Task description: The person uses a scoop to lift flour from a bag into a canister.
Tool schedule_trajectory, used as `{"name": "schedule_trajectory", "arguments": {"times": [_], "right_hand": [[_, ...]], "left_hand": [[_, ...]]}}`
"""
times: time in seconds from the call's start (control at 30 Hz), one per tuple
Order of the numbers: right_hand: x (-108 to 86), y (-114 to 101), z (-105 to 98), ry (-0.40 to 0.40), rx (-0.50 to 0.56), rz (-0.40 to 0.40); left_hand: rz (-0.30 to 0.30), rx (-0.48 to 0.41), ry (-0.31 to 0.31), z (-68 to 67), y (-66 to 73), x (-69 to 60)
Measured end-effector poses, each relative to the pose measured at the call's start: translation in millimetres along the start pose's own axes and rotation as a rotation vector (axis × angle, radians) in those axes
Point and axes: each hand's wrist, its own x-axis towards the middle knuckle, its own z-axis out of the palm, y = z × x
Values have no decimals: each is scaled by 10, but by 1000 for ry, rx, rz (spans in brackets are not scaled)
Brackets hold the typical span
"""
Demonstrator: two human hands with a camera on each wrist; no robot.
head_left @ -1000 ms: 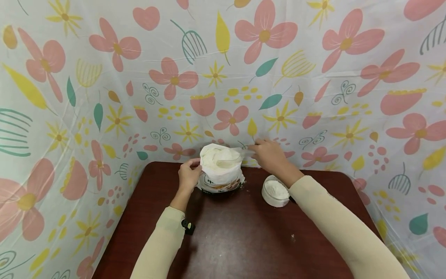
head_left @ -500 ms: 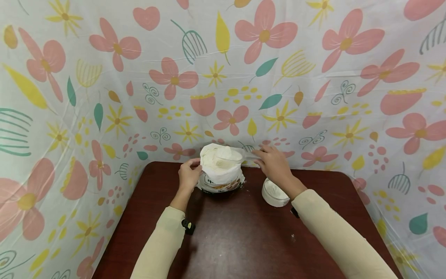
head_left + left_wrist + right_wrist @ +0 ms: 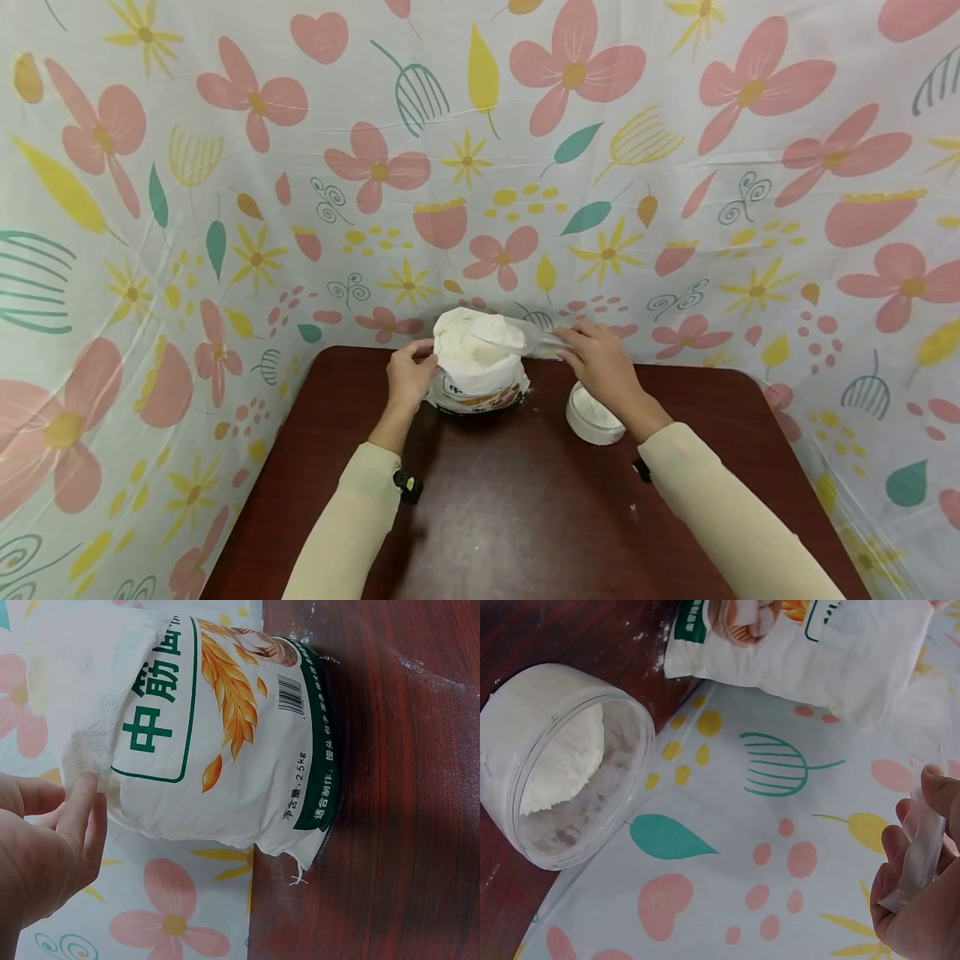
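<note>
A white flour bag [image 3: 480, 379] with its top rolled open stands at the table's back edge; green lettering and wheat ears show on the bag [image 3: 225, 750] in the left wrist view. The left hand [image 3: 409, 377] pinches the bag's left rim between thumb and fingers. By its handle, the right hand [image 3: 603, 367] grips a clear scoop [image 3: 528, 335], whose bowl is over the bag's mouth, heaped with white flour. In the right wrist view the right hand [image 3: 922, 877] has its fingers curled round the clear handle [image 3: 924, 844].
A round clear tub [image 3: 592, 425] holding flour stands to the right of the bag, below the right wrist. Flour specks lie on the dark red table [image 3: 510, 500]. A flowered cloth [image 3: 480, 167] hangs behind and at both sides.
The right hand has moved slightly right and toward the table's front, and the scoop has come up with flour in it. The left hand keeps its grip on the bag.
</note>
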Motion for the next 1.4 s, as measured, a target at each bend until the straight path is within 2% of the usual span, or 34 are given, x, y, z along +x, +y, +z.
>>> {"name": "schedule_trajectory", "arguments": {"times": [0.4,0.77,1.2,1.4], "right_hand": [[-120,36,-145,26,13,16],[-368,181,-297,64,18,42],[-657,407,-548,155,-33,36],[-817,489,-635,151,-66,34]], "left_hand": [[-1,3,0,3,10,0],[-7,11,6,-2,24,-8],[1,6,1,-13,30,-1],[-2,0,-7,-1,27,-14]]}}
